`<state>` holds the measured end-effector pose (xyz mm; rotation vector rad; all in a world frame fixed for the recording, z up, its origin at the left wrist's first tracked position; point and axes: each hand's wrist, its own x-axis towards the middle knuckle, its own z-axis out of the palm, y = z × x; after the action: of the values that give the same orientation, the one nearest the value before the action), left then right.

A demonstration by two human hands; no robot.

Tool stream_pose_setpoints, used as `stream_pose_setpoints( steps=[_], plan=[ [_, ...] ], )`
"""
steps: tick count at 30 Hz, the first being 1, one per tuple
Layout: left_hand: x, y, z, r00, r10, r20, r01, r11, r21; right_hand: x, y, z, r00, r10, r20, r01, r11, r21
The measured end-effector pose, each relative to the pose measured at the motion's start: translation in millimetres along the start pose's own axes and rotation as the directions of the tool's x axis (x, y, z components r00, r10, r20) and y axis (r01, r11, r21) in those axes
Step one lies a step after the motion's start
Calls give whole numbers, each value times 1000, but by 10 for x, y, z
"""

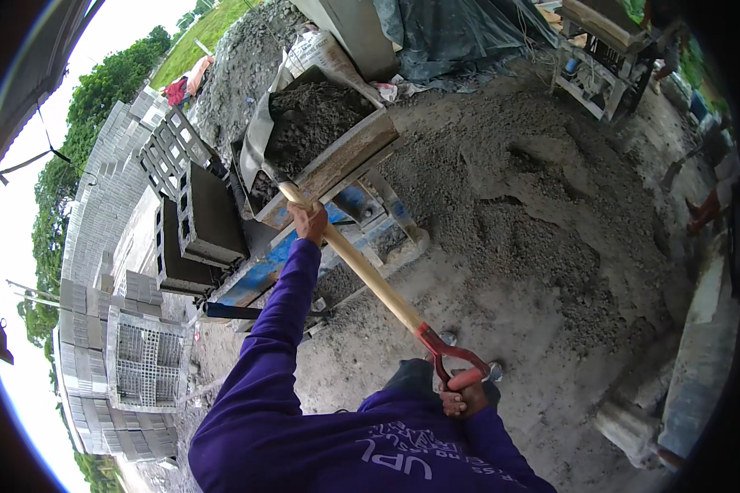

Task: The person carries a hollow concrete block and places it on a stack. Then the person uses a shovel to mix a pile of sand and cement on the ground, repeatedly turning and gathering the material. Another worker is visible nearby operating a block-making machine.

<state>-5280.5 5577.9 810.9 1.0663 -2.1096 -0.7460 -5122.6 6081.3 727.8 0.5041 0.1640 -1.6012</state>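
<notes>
A shovel with a pale wooden shaft (376, 283) and a red D-shaped handle slants across the middle of the view. Up along the shaft, near the blade, my left hand (308, 222) is wrapped round the wood. My right hand (465, 400) grips the red handle close to my body. The metal shovel blade (258, 140) sits at the left side of a metal hopper (345, 156) that holds dark, damp concrete mix (312, 115). Part of the blade's lower edge is hidden by the hopper. Below the hopper is a blue machine frame (255, 283).
Fresh hollow blocks (210, 218) stand left of the machine, with long stacks of grey blocks (99, 205) beyond. A wide heap of gravelly mix (543, 214) covers the ground to the right. Another machine (604, 62) and a person's bare leg (703, 212) are at far right.
</notes>
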Motion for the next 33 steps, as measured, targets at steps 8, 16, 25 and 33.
stream_pose_setpoints(
  steps=[8,16,25,33],
  plan=[
    [-632,1008,-62,995,-65,71,89,903,-420,-388,-422,-386,967,-239,87,228,966,121],
    [-2679,3286,1031,656,257,710,474,592,-652,-2578,-976,-1761,513,-772,-376,850,517,99],
    [-7498,2329,4000,-69,-408,910,734,598,323,-4229,1909,-3147,-219,-52,-974,942,248,-225],
    [-10853,540,3034,-576,-751,324,165,281,945,-4710,2470,-1802,-617,-469,-632,-367,882,-296]
  ],
)
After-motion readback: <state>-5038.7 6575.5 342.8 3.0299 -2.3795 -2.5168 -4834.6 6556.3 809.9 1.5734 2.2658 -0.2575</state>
